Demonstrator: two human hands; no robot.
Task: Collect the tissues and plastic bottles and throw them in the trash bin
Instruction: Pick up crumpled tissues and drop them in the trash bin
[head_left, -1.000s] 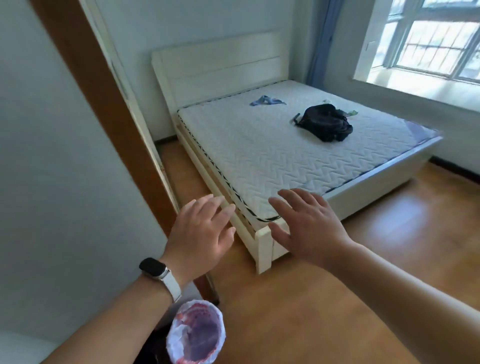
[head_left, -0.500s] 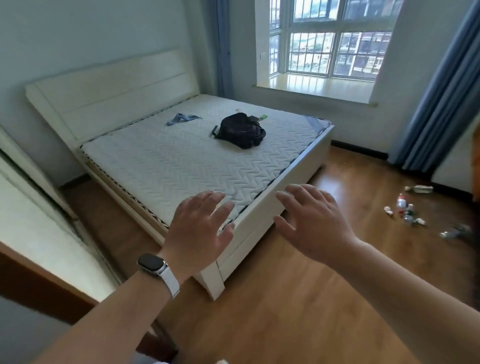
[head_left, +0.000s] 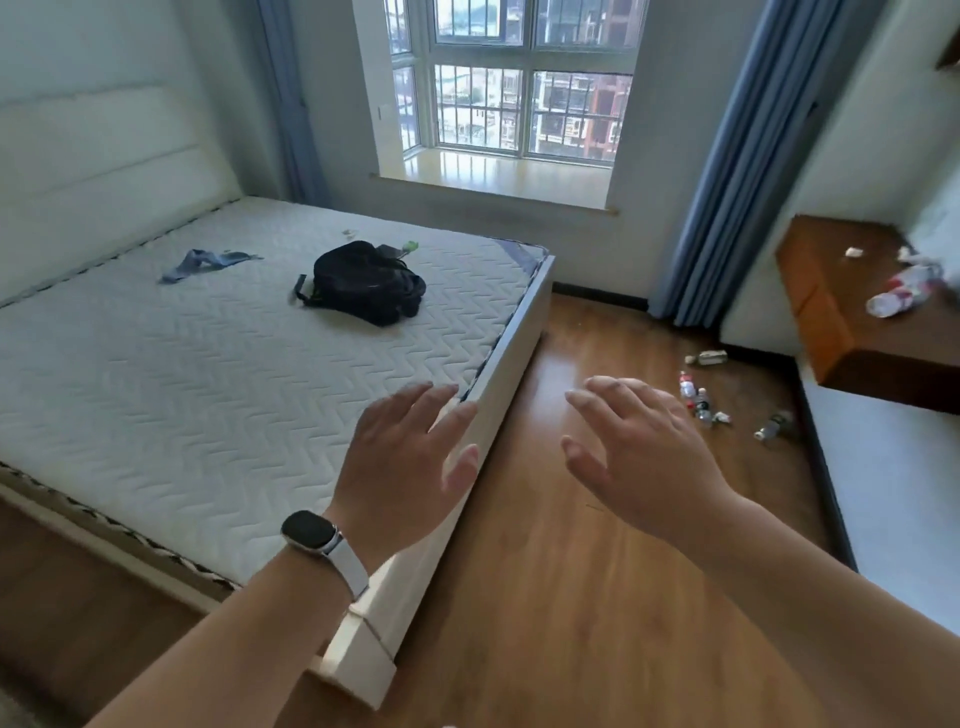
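Note:
Several small plastic bottles (head_left: 694, 394) lie scattered on the wooden floor at the right, one bottle (head_left: 707, 358) nearer the curtain and another bottle (head_left: 774, 427) by the white ledge. A crushed clear bottle (head_left: 903, 291) and crumpled tissues (head_left: 854, 252) sit on the brown desk (head_left: 826, 306). My left hand (head_left: 405, 467), with a watch on the wrist, hovers over the bed's corner with fingers spread and nothing in it. My right hand (head_left: 639, 457) is held out over the floor, fingers straight and empty. No trash bin is in view.
A white bed (head_left: 498, 395) with a bare mattress fills the left, carrying a black backpack (head_left: 363, 283) and a blue cloth (head_left: 205, 262). Blue curtains (head_left: 737, 171) hang beside the window (head_left: 519, 83). Open wooden floor (head_left: 597, 597) runs between bed and desk.
The view has swung right from the doorway and trash bin to the window side; floor bottles and the desk have come into view. Both hands stay out in front, spread and empty.

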